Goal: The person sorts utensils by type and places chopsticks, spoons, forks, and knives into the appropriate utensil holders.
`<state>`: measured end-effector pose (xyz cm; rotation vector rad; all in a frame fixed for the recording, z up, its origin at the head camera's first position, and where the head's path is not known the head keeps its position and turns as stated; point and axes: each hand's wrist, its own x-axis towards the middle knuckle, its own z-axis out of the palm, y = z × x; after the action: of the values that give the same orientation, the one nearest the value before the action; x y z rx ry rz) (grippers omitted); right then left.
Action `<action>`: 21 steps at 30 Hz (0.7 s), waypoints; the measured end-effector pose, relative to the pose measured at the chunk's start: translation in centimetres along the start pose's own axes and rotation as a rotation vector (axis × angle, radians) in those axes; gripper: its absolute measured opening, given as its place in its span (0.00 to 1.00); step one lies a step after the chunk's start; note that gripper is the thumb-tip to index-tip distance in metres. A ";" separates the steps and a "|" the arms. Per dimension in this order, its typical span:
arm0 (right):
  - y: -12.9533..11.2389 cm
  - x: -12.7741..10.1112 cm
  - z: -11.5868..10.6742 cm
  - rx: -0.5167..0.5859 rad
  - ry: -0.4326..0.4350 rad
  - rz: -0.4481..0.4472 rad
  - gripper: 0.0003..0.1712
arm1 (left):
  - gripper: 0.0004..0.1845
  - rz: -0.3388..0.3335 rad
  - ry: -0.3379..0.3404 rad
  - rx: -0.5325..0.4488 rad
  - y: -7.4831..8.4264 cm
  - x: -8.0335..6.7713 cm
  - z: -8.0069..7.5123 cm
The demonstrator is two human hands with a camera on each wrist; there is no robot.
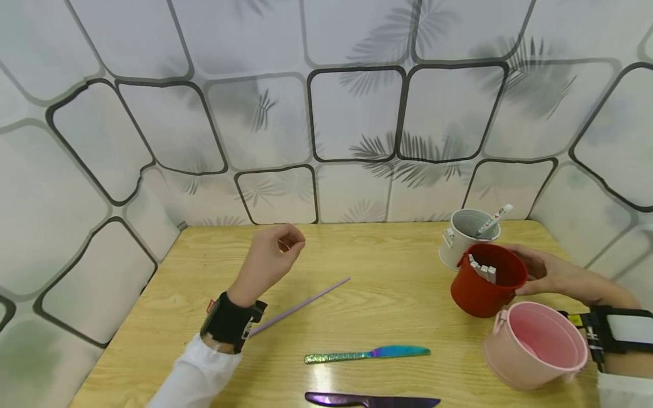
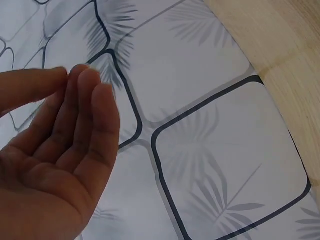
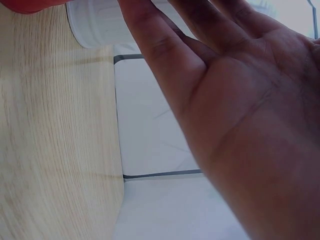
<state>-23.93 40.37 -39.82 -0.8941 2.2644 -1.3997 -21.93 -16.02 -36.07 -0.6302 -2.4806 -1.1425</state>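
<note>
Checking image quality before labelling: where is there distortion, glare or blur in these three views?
Head view: wide-angle bending curves the wall tiles, and glare sits on the table near the knife. Left wrist view: the left hand is near and slightly soft. Right wrist view: the right hand fills the frame, dark and blurred; the table grain looks sharper.

Looks like a staged tabletop booth, not a lived-in room. Small light-wood table [image 1: 357,317] boxed in at nine, twelve and three o'clock by panels [image 1: 357,113] printed with rounded tiles and palm-leaf shadows. Laid out like props: toy-sized buckets [image 1: 535,345] at three o'clock, iridescent knives [image 1: 367,355] at six.
</note>
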 end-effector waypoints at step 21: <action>0.0 0.0 -0.1 0.006 0.005 0.037 0.39 | 0.06 -0.084 -0.516 0.187 -3.6 -0.7 4.4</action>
<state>-23.94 40.42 -39.77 -0.8439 2.2674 -1.3934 -23.74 -14.85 -41.43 -0.8598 -3.0252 -0.8351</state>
